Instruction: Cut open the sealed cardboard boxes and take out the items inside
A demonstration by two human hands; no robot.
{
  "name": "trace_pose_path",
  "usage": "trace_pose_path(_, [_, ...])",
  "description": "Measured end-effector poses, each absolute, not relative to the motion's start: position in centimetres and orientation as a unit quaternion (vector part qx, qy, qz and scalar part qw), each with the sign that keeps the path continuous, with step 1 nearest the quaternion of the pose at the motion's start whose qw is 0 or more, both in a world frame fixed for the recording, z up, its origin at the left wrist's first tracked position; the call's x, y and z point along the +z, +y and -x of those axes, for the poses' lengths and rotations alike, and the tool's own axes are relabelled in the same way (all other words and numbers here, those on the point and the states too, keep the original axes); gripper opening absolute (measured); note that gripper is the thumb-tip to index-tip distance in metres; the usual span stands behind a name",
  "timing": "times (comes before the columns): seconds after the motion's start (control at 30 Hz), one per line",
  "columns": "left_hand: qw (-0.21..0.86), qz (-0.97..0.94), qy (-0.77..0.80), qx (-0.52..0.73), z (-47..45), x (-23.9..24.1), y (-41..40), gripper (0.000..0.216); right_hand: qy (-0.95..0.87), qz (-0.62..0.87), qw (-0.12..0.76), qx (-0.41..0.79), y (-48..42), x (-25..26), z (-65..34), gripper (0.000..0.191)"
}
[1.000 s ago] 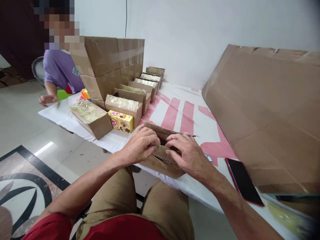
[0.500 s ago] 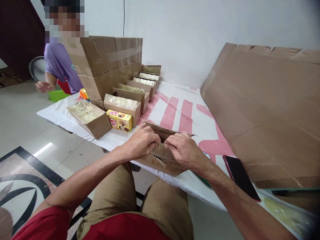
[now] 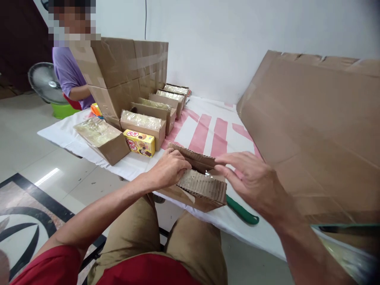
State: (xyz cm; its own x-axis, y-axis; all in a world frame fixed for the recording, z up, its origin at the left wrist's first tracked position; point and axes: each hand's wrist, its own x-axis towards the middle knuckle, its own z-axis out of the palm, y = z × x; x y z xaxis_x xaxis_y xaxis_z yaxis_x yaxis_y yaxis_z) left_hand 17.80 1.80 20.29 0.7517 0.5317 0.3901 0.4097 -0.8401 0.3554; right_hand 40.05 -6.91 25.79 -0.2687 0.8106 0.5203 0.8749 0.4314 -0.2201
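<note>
Pink-and-white cloth (image 3: 204, 126) below pale wall (image 3: 208, 51). Open cardboard box (image 3: 204, 204) at cloth's near edge: left hand (image 3: 172, 168) pinches its flap (image 3: 204, 185); right hand (image 3: 253, 182), fingers (image 3: 237, 159) loosely parted, by its right end.

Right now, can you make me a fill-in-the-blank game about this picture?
1. The ____ hand is curled at the near flap.
2. The green handle lies to the ____ of the open box.
3. The other person by the fan is dressed in ____.

Missing words: left; right; purple.
</note>
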Motion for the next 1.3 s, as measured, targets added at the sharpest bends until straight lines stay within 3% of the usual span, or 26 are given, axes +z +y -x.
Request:
trace_pose_path(0.3, [0.035, -0.88, 0.301, 0.365, -14.5, 17.9, -1.1, 0.032, -0.856, 0.498, 0.136, 0.01, -5.4, 22.8, -40.6, 0.03])
trace_pose_path(0.53, [0.083, -0.887, 0.302, 0.339, -13.8, 16.0, -0.2, 0.026, -0.821, 0.524, 0.227, -0.013, -7.0, 20.6, -43.1, 0.039])
trace_pose_path(0.77, [0.032, -0.858, 0.339, 0.384, -11.9, 15.1, -0.6, 0.03, -0.78, 0.574, 0.248, 0.026, -8.3, 14.1, -47.5, 0.081])
trace_pose_path(1.0, [-0.128, -0.769, 0.493, 0.387, -3.0, 12.4, 3.8, 0.038, -0.798, 0.544, 0.232, 0.12, -8.0, 13.4, -48.1, 0.111])
trace_pose_path(1.13, [-0.166, -0.745, 0.55, 0.339, 1.3, 11.2, 8.1, 0.04, -0.786, 0.571, 0.219, 0.086, -7.7, 13.0, -47.6, 0.105])
trace_pose_path(1.3, [-0.183, -0.739, 0.569, 0.31, 3.9, 10.6, 10.0, 0.03, -0.764, 0.585, 0.264, 0.067, -7.4, 12.5, -46.0, 0.086])
